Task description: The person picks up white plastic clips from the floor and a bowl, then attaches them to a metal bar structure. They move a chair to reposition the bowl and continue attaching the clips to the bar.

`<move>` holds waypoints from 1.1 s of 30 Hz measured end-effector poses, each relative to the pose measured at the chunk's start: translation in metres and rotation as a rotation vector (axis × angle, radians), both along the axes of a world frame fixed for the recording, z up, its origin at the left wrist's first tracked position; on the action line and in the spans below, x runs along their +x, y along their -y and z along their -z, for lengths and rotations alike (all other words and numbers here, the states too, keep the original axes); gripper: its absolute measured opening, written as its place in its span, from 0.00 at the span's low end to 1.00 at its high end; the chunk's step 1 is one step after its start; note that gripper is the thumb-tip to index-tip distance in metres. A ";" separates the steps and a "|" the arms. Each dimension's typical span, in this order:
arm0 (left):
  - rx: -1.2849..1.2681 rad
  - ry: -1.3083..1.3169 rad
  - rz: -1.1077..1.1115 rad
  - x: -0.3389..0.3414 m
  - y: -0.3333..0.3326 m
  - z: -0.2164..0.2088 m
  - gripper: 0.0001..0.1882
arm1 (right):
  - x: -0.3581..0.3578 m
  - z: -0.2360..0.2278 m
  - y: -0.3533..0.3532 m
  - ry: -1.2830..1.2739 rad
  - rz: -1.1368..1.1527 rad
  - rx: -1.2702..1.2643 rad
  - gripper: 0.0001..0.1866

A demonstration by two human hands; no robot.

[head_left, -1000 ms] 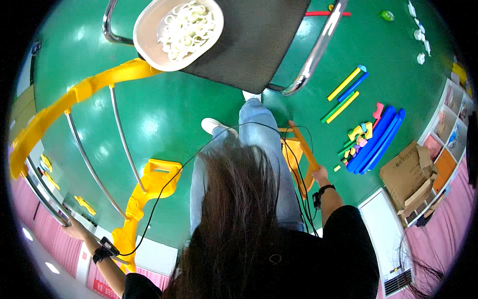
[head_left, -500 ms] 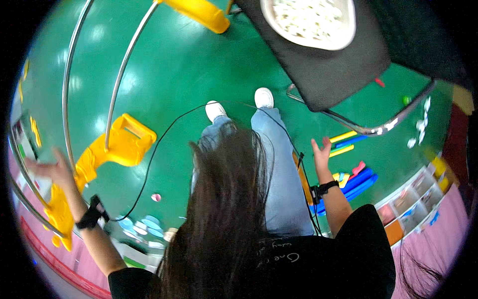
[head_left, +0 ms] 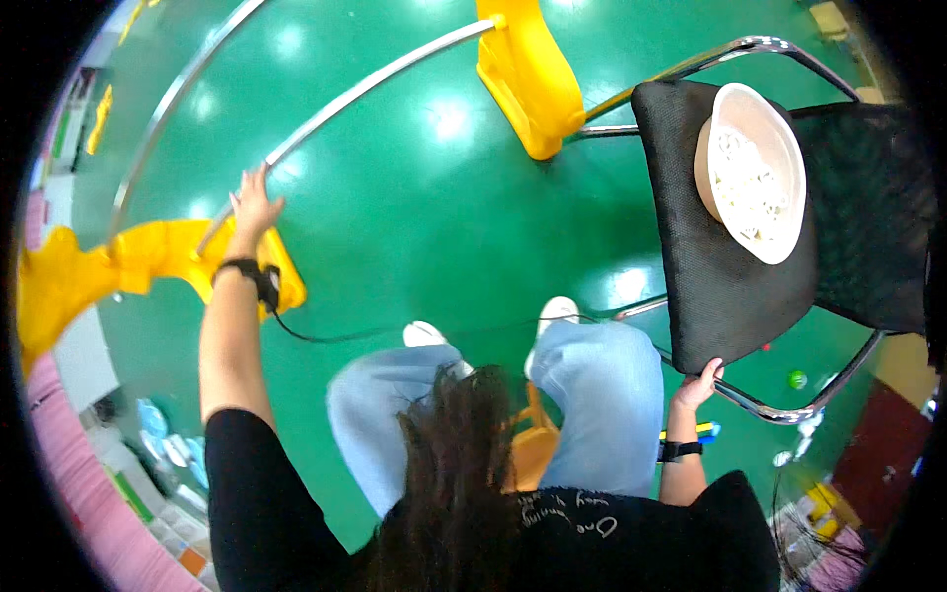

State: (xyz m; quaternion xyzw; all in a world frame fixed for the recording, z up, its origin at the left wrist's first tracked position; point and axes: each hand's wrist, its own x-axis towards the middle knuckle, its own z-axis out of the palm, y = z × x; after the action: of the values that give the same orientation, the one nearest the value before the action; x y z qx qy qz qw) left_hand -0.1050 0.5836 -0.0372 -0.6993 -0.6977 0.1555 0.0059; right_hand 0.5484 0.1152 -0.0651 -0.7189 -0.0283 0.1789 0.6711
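Note:
On the left, my left hand [head_left: 257,205] lies over a curved silver metal bar [head_left: 375,84], its fingers stretched and apart. The bar joins yellow plastic pieces: one base [head_left: 168,252] lies near my left wrist, and another [head_left: 533,84] stands at the top. To the right, my right hand [head_left: 699,386] is closed on the near edge of a black chair [head_left: 735,311] with a chrome frame. On its seat, a white oval bowl [head_left: 787,212] holds many small white pieces. Both wrists wear black bands, and a thin cable runs from the left one.
Between my bent legs shows a small wooden stool [head_left: 534,446]. Colored sticks [head_left: 706,430] lie beside my right wrist, partly hidden. A green ball [head_left: 796,380] sits on the green floor under the chair. Light blue items [head_left: 153,419] and storage bins [head_left: 178,533] are at lower left.
My left hand has come in from the far left onto the metal bar. The right hand, free before, now grips the chair. My knees are bent wider, and the view has turned.

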 end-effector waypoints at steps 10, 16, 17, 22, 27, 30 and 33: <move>0.309 0.163 -0.005 -0.031 -0.075 0.045 0.20 | 0.076 0.024 0.018 0.181 -0.018 0.049 0.19; 0.251 0.235 -0.098 -0.002 -0.006 0.051 0.15 | 0.059 0.032 0.007 0.224 0.028 0.143 0.18; 0.207 0.247 -0.126 -0.002 0.008 0.049 0.14 | 0.059 0.036 0.003 0.217 0.018 0.155 0.18; -0.046 0.425 -0.094 -0.002 0.058 0.041 0.16 | 0.053 0.037 0.001 0.255 0.093 0.082 0.18; -0.184 0.401 -0.053 0.016 0.084 0.023 0.13 | 0.045 0.019 -0.005 0.251 0.111 0.060 0.23; -0.187 0.413 -0.047 0.030 0.091 0.023 0.12 | 0.054 0.025 0.000 0.307 0.109 0.160 0.25; -0.171 0.447 -0.107 0.028 0.099 0.022 0.14 | 0.050 0.021 -0.007 0.273 0.100 0.077 0.27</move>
State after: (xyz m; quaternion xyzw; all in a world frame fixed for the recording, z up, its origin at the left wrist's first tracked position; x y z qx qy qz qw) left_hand -0.0771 0.4845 -0.0588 -0.6762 -0.7021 0.0555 -0.2163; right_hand 0.5982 0.1219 -0.0857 -0.7107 -0.0903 0.0448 0.6962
